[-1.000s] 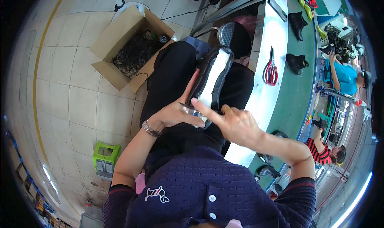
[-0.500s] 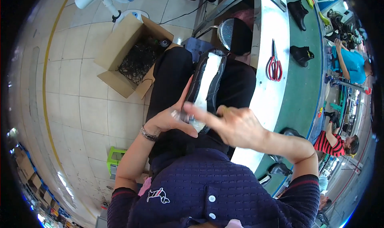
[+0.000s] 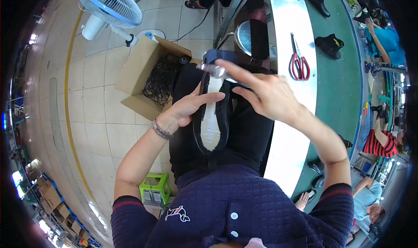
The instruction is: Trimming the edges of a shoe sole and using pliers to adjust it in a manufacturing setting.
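Note:
A black shoe upper (image 3: 197, 128) lies bottom up over my lap, with a pale insole board (image 3: 210, 132) along its middle and the black edge folded in around it. My left hand (image 3: 187, 107) is closed on the shoe's left side, its thumb pressed across the board. Over the far end of the shoe, my right hand (image 3: 272, 95) grips a shiny metal hand tool (image 3: 212, 69). The tool's head lies over the board's far part; blur hides its exact kind. My right index finger stretches along the tool, and the other fingers are partly hidden.
Red-handled scissors (image 3: 299, 67) lie on the metal ledge (image 3: 289, 148) at right, beside a green conveyor (image 3: 326, 87) carrying black boots (image 3: 329, 46). A carton (image 3: 138, 84) of dark tangled material, a fan (image 3: 111, 8) and a green stool (image 3: 155, 188) stand left. Other people work beyond the conveyor.
The shoe has shifted toward me and turned slightly. My right hand has moved up to its far end with the tool. My left thumb now lies across the board.

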`<state>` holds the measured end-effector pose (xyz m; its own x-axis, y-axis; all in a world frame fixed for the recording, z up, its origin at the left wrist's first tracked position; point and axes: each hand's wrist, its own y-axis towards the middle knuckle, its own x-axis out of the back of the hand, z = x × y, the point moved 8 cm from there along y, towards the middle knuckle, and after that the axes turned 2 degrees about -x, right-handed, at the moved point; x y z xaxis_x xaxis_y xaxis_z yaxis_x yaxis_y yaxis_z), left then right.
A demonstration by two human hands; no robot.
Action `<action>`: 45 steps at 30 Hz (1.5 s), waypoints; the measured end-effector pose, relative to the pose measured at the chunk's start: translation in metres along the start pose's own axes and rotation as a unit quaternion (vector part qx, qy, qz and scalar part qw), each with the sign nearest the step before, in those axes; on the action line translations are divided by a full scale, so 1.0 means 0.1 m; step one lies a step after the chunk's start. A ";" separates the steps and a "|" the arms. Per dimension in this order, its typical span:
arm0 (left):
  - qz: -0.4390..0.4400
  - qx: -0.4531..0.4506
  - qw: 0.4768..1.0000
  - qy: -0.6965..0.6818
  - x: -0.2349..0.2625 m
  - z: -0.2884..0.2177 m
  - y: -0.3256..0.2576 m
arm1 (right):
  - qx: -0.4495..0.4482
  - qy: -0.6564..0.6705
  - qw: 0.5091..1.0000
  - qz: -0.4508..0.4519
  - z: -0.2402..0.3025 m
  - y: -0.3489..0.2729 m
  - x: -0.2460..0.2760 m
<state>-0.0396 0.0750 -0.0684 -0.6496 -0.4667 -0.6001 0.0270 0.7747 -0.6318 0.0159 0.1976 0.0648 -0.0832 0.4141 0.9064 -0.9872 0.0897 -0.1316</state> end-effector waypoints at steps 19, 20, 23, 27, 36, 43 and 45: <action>0.113 -0.287 0.898 0.312 -0.38 0.83 -0.13 | -0.313 0.692 0.633 0.149 0.11 -1.60 -1.26; 0.115 -0.286 0.898 0.313 -0.38 0.86 -0.14 | -0.310 0.680 0.642 0.173 0.13 -1.60 -1.27; 0.104 -0.247 0.908 0.323 -0.29 1.03 -0.11 | -0.322 0.607 0.694 0.215 0.19 -1.61 -1.23; 0.093 -0.241 0.914 0.312 -0.22 1.14 -0.07 | -0.294 0.379 0.860 0.177 0.20 -1.50 -0.95; 0.102 -0.194 0.955 0.199 -0.28 0.99 0.02 | -0.334 0.489 0.801 0.089 0.18 -1.58 -1.17; 0.103 -0.220 0.935 0.260 -0.30 1.03 -0.02 | -0.269 0.290 0.912 0.110 0.28 -1.58 -1.00; 0.088 -0.231 0.923 0.296 -0.26 1.05 0.01 | -0.294 0.136 0.940 0.106 0.34 -1.60 -0.90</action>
<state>0.0572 0.0434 -0.1051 -0.9710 -0.1068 -0.2137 -0.0655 0.9792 -0.1919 0.1764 0.1156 0.0178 -0.1529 0.6881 0.7093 -0.6999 0.4313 -0.5693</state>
